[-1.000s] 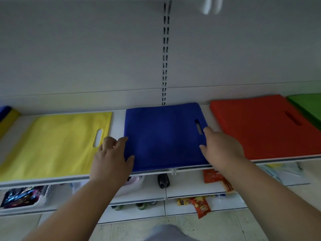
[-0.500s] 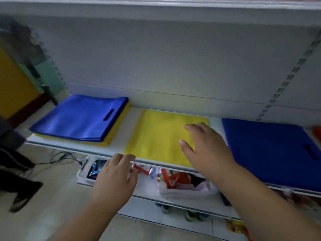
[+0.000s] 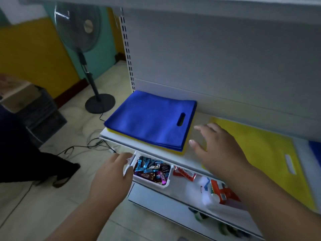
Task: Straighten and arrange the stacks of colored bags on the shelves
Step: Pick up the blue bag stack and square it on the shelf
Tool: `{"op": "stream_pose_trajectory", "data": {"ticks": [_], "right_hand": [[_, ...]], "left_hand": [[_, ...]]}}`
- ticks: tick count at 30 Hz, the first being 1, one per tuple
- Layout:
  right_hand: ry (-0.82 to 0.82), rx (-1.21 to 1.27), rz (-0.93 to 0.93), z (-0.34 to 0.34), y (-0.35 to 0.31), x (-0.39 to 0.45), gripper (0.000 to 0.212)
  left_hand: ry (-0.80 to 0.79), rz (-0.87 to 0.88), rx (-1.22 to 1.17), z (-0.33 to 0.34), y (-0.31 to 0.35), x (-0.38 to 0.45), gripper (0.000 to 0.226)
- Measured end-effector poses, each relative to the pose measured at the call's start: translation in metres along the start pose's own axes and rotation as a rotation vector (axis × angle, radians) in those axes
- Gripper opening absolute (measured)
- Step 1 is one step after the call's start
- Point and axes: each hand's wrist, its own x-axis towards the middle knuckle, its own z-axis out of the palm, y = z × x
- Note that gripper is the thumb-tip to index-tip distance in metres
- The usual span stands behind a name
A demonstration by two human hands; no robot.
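Blue non-woven bags with punched handle slots [image 3: 149, 122] lie stacked on thin yellow bags [image 3: 184, 150] at the left end of the white metal shelf [image 3: 152, 153]; a second yellow stack [image 3: 260, 153] lies further right. The fabric looks light, limp and prone to sliding, so squaring is best done by pressing on the stack's edges, not lifting. Right hand [image 3: 217, 146] hovers just beside the blue stack's right edge, fingers spread, holding nothing. Left hand [image 3: 111, 173] hangs below the shelf front, fingers extended, empty, near a white tray of wrapped sweets [image 3: 151, 169].
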Motion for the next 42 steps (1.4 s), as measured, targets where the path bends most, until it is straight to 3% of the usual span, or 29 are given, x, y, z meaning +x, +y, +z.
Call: {"op": "stream_pose_trajectory", "data": {"ticks": [8, 15, 20, 24, 26, 28, 32, 34, 37, 42], "right_hand": [[0.033, -0.081, 0.185, 0.041, -0.047, 0.046, 0.046], [-0.101, -0.194, 0.496, 0.099, -0.081, 0.053, 0.063], [-0.079, -0.199, 0.550, 0.111, -0.097, 0.055, 0.069], [-0.115, -0.283, 0.508, 0.115, -0.105, 0.054, 0.082], [-0.120, -0.289, 0.495, 0.117, -0.110, 0.052, 0.097], [-0.119, -0.275, 0.484, 0.119, -0.119, 0.048, 0.098], [0.054, -0.176, 0.531, 0.125, -0.135, 0.030, 0.082], [0.184, -0.075, 0.641, 0.121, -0.134, 0.028, 0.062], [0.248, 0.242, 0.804, 0.111, -0.126, 0.037, 0.047], [0.308, 0.731, 0.961, 0.105, -0.112, 0.055, 0.045]], "left_hand": [[0.034, 0.118, -0.019, -0.024, -0.072, 0.079, 0.036], [-0.091, 0.294, 0.005, -0.042, -0.131, 0.159, 0.046], [-0.235, 0.354, 0.013, -0.045, -0.135, 0.190, 0.052], [-0.258, 0.357, -0.040, -0.048, -0.132, 0.206, 0.039], [-0.218, 0.337, -0.068, -0.053, -0.134, 0.211, 0.030], [-0.182, 0.314, -0.111, -0.061, -0.136, 0.214, 0.017], [-0.250, 0.194, -0.264, -0.070, -0.140, 0.219, 0.024], [-0.399, 0.093, -0.383, -0.068, -0.144, 0.225, 0.027], [-0.588, -0.044, -0.553, -0.064, -0.142, 0.231, 0.028], [-0.509, 0.063, -0.443, -0.065, -0.132, 0.235, 0.024]]}}
